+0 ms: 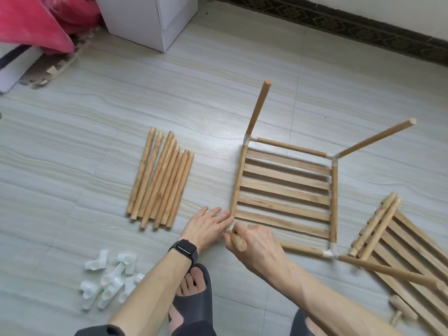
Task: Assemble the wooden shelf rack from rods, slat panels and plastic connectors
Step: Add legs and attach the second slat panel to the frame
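Observation:
A slat panel (286, 190) lies flat on the tiled floor, framed by rods joined with white plastic connectors at three corners. Rods rise from the far left corner (258, 106), the far right corner (378, 138) and the near right corner (388, 269). My right hand (257, 248) grips a rod end (240, 244) at the panel's near left corner. My left hand (208, 226) rests flat on the floor with its fingertips against the left frame rod's lower end. Whatever lies at that corner is hidden under my hands.
Several loose rods (160, 178) lie side by side to the left. A heap of white connectors (109, 277) sits near my left forearm. Another slat panel with rods on it (397, 251) lies at the right. A white cabinet (150, 18) stands at the back. My sandalled feet (194, 294) are below.

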A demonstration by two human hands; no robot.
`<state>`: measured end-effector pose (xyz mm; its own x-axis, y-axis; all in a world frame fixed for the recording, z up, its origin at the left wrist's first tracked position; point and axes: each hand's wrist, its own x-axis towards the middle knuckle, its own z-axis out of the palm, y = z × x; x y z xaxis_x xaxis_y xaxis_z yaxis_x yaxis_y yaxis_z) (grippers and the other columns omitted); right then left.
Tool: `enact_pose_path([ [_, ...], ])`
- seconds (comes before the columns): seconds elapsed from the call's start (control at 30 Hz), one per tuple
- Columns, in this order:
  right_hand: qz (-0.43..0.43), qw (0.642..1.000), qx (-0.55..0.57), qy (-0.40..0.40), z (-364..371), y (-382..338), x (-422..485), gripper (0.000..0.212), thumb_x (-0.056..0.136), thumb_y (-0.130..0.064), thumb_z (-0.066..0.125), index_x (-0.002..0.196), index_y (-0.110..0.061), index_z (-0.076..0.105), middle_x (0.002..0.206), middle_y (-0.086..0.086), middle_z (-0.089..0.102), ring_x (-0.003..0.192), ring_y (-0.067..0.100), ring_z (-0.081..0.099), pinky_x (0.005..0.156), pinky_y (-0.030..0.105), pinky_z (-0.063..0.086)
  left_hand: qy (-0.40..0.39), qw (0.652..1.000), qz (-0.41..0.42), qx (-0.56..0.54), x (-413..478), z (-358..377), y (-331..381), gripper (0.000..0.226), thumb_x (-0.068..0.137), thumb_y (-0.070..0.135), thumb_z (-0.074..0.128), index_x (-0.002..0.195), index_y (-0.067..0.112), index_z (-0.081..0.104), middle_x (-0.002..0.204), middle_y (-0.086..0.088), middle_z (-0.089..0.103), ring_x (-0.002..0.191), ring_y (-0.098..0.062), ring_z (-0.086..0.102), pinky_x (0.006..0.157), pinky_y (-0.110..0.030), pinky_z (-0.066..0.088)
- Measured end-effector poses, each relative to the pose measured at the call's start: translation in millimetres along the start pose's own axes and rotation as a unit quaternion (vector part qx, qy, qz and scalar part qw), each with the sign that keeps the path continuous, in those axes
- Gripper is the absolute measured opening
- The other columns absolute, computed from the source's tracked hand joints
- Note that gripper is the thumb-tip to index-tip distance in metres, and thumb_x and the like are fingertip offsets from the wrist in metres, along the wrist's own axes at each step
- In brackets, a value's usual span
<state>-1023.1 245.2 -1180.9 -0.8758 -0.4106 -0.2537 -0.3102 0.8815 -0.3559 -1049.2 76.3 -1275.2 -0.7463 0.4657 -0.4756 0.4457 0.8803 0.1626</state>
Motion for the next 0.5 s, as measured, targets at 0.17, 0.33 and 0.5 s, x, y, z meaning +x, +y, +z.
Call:
enact_pose_path([
  [0.17, 0.046, 0.996, 0.06, -0.051, 1.5, 18.6, -0.6, 0.042, 0.093, -0.058, 0.036, 0.104, -0.026, 0.062, 0.095, -0.008, 0.07, 0.091, 0.022, 0.066, 0.073, 0.037, 0.05, 0.115, 0.944, -0.11, -0.29, -24.5, -63.3, 6.5, 0.042, 0.104, 0.032, 0.044, 0.146, 0.031, 0.05, 0.147, 0.005, 0.054, 0.138, -0.016, 0.044, 0.112, -0.034, 0.037],
  [0.33, 0.142, 0.985, 0.052, -0.078, 31.1, 52.7, -9.8, 0.048, 0.096, -0.048, 0.052, 0.137, -0.024, 0.05, 0.14, -0.001, 0.052, 0.12, 0.026, 0.058, 0.092, 0.036, 0.05, 0.157, 0.852, -0.085, -0.492, -48.5, -163.2, 25.5, 0.029, 0.099, 0.052, 0.044, 0.115, 0.042, 0.067, 0.114, 0.02, 0.069, 0.113, 0.004, 0.059, 0.093, -0.021, 0.045],
  [0.5, 0.19, 0.967, 0.017, -0.172, 60.9, 73.4, -18.4, 0.058, 0.1, -0.026, 0.044, 0.154, -0.015, 0.025, 0.159, 0.013, 0.027, 0.132, 0.041, 0.044, 0.107, 0.046, 0.044, 0.13, 0.901, -0.056, -0.41, -55.7, -220.1, 68.3, 0.045, 0.102, 0.059, 0.035, 0.112, 0.031, 0.069, 0.109, 0.009, 0.072, 0.106, -0.008, 0.063, 0.086, -0.024, 0.049],
])
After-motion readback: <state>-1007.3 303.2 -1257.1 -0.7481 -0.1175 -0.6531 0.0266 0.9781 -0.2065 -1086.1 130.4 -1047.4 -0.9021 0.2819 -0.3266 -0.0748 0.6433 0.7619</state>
